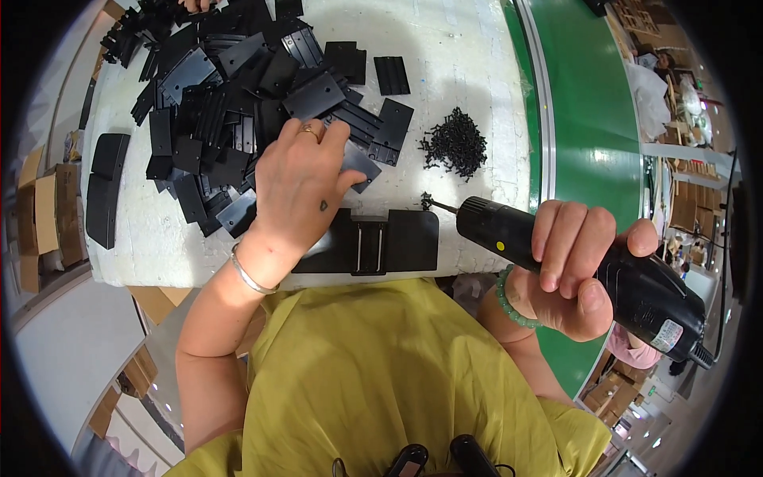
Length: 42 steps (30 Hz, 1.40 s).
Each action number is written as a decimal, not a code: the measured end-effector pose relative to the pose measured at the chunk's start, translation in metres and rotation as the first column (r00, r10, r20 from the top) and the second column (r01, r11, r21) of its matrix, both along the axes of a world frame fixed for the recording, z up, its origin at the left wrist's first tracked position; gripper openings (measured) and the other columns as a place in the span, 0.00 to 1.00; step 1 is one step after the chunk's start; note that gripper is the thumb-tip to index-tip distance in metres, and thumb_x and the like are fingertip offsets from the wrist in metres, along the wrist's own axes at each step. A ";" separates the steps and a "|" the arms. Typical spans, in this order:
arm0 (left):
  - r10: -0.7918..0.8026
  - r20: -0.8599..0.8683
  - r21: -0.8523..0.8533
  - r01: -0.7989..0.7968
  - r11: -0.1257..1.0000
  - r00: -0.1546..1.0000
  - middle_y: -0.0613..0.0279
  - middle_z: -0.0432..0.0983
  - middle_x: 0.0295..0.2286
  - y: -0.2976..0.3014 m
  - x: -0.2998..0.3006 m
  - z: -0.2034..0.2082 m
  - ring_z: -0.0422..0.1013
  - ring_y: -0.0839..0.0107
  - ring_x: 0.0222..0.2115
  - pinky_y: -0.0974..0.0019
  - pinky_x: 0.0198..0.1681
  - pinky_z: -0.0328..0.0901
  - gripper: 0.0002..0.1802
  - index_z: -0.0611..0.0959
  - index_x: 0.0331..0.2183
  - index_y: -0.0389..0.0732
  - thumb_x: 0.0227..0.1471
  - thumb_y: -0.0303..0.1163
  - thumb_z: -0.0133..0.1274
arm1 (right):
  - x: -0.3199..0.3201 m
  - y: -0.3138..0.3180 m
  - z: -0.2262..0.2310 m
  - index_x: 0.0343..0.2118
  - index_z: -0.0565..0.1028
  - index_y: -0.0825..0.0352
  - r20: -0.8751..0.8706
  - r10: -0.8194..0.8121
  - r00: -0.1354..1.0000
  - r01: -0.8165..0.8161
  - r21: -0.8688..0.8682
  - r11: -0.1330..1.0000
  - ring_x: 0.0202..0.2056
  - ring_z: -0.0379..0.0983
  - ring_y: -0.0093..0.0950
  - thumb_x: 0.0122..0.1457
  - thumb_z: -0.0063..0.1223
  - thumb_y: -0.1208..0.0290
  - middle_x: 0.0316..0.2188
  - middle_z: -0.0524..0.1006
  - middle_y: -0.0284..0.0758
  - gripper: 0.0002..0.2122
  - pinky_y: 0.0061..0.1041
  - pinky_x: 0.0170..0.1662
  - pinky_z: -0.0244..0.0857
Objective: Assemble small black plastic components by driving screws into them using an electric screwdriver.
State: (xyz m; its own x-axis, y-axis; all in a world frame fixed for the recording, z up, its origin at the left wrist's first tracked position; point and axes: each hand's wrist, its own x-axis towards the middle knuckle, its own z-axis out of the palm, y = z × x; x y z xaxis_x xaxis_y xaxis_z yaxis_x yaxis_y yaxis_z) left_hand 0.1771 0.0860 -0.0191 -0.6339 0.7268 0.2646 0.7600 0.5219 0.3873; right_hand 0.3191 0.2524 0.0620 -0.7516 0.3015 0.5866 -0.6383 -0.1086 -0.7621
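My left hand (298,187) reaches over the near side of a pile of black plastic plates (238,103). Its fingers are curled, with the thumb against a shiny black plastic plate (362,167); part of the grip is hidden under the hand. In my right hand (576,266) is a black electric screwdriver (509,230), held level and pointing left. Its bit ends at a small cluster of black screws (427,200). Close to me, partly behind my left wrist, lies a wider black plastic part (409,242) with a raised middle section.
A heap of small black screws (455,143) sits on the white work surface (469,56). Another long black part (108,191) lies at the left edge. Beyond the right edge runs a green surface (584,119). Another person's hand (196,5) shows at the far edge. Cardboard boxes (57,211) stand at left.
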 end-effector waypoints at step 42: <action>-0.470 0.487 0.366 0.316 0.875 0.736 0.56 0.75 0.27 -0.025 0.030 0.006 0.71 0.63 0.24 0.69 0.28 0.67 0.14 0.79 0.32 0.35 0.37 0.24 0.60 | 0.023 -0.010 0.005 0.41 0.67 0.60 0.101 -0.083 0.991 0.086 -0.025 0.996 0.17 0.58 0.14 0.43 0.47 0.74 0.15 0.62 0.20 0.18 0.17 0.29 0.52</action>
State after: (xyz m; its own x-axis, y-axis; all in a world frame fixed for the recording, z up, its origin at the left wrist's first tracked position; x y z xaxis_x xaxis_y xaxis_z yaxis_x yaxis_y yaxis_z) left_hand 0.2073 0.0614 -0.0127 -0.3953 0.9031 0.1676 0.4930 0.0546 0.8683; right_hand 0.3421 0.2421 0.0668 -0.7768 0.3827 0.5002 -0.5674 -0.0807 -0.8195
